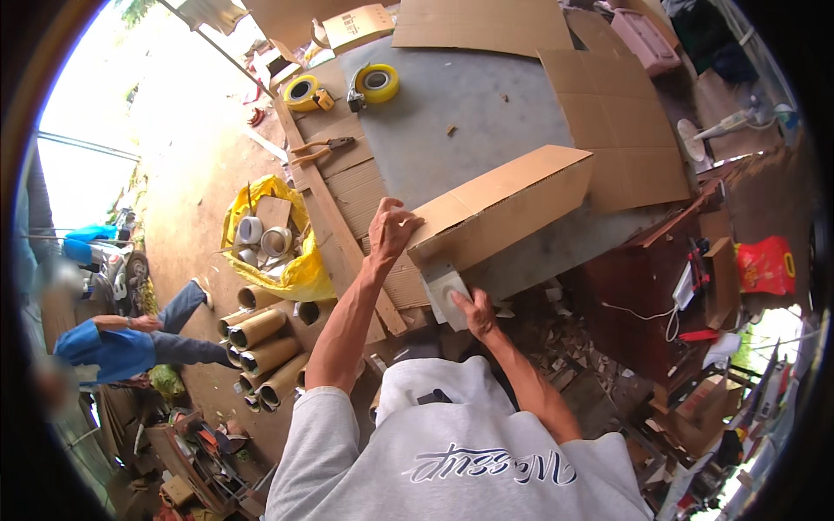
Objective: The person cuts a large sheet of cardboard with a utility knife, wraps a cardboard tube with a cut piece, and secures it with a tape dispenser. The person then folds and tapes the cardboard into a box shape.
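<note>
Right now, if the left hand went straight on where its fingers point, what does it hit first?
The long cardboard box; the left hand seems to be right at its left end, perhaps touching, though one view leaves depth unclear.

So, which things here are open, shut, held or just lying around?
Long cardboard box: folded into shape, upper face closed; near end unclear.
Left hand: fingers curled, at the box's near end.
Right hand: gripping a pale flat piece at that end.
Pliers: lying down, handles apart.
Yellow tape rolls: both lying on their sides.
Yellow bag: open, things inside.
Cardboard tubes: piled, near ends open.
</note>
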Available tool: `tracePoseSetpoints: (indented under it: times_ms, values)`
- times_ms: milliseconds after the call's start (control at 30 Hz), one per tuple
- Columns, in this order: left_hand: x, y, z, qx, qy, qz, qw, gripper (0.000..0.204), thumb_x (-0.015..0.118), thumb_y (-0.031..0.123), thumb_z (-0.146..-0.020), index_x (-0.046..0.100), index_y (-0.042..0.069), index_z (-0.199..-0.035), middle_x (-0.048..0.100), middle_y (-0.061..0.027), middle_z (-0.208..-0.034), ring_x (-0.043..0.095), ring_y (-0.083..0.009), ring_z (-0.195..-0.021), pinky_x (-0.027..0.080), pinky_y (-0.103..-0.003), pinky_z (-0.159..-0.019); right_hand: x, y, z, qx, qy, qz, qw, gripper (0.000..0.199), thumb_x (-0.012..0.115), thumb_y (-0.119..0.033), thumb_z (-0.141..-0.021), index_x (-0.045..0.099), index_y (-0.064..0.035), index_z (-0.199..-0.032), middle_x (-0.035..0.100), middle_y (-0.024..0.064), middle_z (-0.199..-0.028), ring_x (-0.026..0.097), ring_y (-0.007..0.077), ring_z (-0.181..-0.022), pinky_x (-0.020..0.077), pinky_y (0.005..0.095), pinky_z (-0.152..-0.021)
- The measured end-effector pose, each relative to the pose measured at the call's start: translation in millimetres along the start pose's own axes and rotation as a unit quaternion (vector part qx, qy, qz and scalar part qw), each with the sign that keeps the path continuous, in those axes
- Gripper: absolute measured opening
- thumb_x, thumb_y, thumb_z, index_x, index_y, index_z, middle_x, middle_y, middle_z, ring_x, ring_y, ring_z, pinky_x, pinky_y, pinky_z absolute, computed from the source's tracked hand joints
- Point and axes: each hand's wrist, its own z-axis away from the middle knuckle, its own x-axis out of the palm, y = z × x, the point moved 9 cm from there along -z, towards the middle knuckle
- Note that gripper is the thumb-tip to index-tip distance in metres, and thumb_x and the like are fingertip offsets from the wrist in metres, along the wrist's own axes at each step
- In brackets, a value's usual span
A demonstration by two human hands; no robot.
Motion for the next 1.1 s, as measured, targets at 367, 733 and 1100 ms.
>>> tracePoseSetpoints:
  times_ms: [367,733,1100]
  values:
    - [11.1,111.9,39.7,0.072,-0.174,-0.082,0.979,0.054,0.07,0.037,-0.091,0.064,0.006,-0.135,0.062,-0.0205,-0.139,0.062,-0.037,-0.124,0.051,-0.043,-0.101,11.7,62.7,-30.4,-0.013,-0.009,-0.079,0.997,0.051,0.07,-0.045,-0.091,0.072,0.0042,-0.102,0.073,0.0142,-0.085,0.063,0.0192,-0.077,0.0516,0.039,-0.073]
    - [52.5,150.4,103.3,0.163,-0.122,-0.115,0.972,0.045,0.06,0.031,-0.098,0.056,0.002,-0.132,0.065,-0.0236,-0.124,0.064,-0.0419,-0.112,0.054,-0.049,-0.092,-40.4,73.3,50.2,-0.069,0.042,-0.018,0.997,0.055,0.066,-0.05,-0.093,0.071,0.0006,-0.114,0.074,0.0217,-0.098,0.071,0.03,-0.089,0.0534,0.0403,-0.081]
    - [59.3,132.6,86.7,0.15,-0.186,-0.133,0.962,0.05,0.052,0.042,-0.103,0.058,0.009,-0.141,0.07,-0.022,-0.121,0.069,-0.0425,-0.102,0.055,-0.049,-0.083,-62.2,172.6,138.0,0.039,0.045,0.047,0.997,0.061,0.065,-0.059,-0.09,0.072,-0.0014,-0.106,0.075,0.0171,-0.093,0.071,0.0296,-0.085,0.0529,0.041,-0.078]
